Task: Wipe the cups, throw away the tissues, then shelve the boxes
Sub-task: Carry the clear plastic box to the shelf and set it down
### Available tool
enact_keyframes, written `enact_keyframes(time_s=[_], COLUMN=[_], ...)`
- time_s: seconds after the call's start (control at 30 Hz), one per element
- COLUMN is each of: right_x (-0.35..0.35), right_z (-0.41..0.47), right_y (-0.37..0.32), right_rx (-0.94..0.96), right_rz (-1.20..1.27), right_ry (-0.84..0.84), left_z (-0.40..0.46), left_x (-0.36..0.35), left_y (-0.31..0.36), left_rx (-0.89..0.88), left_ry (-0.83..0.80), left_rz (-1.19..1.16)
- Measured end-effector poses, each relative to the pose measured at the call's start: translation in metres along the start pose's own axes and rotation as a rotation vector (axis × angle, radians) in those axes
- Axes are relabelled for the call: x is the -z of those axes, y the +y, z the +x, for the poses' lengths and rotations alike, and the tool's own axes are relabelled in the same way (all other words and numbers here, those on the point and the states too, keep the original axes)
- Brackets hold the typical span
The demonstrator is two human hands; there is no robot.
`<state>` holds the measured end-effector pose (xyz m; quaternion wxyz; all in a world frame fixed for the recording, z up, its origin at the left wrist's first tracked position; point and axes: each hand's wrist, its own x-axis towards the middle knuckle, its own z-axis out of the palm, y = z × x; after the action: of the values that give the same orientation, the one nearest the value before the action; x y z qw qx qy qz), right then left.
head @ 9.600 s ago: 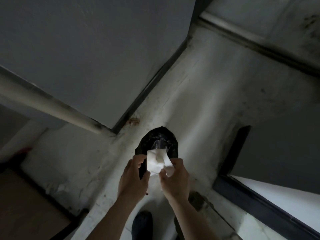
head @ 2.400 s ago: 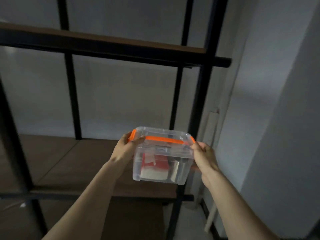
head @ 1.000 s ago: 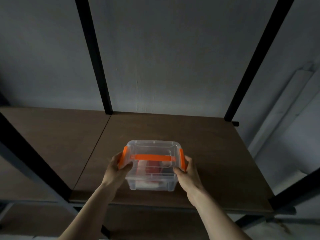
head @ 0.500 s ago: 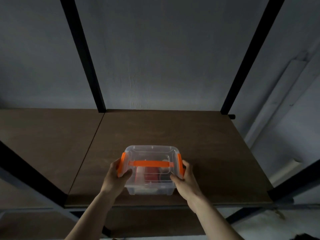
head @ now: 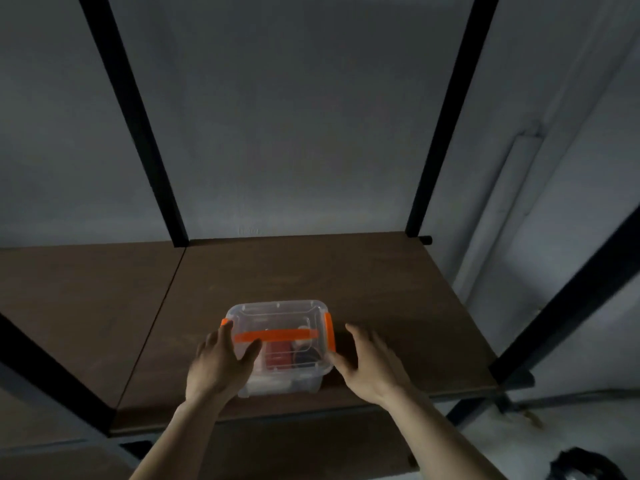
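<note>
A clear plastic box (head: 277, 317) with an orange handle and orange side clips sits on the brown shelf board (head: 346, 275), near its front edge. Something red and something dark show through its walls. My left hand (head: 221, 363) lies against the box's left side, fingers loosely spread, thumb over the lid. My right hand (head: 370, 363) hovers just right of the box with straight fingers, a small gap between them and the orange clip.
Black metal uprights (head: 136, 119) frame the shelf at the back and sides. A second brown board (head: 79, 296) adjoins on the left. A grey wall stands behind. A black bag (head: 585, 467) lies on the floor at the lower right.
Half a second ago both hands gripped the box's sides. Now the box rests on the shelf, my right hand has come off it and my left hand has loosened.
</note>
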<state>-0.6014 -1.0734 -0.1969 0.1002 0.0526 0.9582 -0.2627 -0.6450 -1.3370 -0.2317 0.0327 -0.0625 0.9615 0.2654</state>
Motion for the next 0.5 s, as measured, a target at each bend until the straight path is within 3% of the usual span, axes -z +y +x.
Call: enact_keyframes(time_s=[0.27, 0.5], right_x=[0.062, 0.129], right_z=[-0.069, -0.173], right_y=[0.050, 0.143], right_rx=[-0.022, -0.198], right_rz=[-0.188, -0.207], right_ry=[0.141, 0.325], left_z=[-0.034, -0.110], left_x=[0.008, -0.030], left_y=[0.112, 0.238], left_rx=[-0.440, -0.736], left_ry=[-0.125, -0.262], left_rz=[0.235, 0.345])
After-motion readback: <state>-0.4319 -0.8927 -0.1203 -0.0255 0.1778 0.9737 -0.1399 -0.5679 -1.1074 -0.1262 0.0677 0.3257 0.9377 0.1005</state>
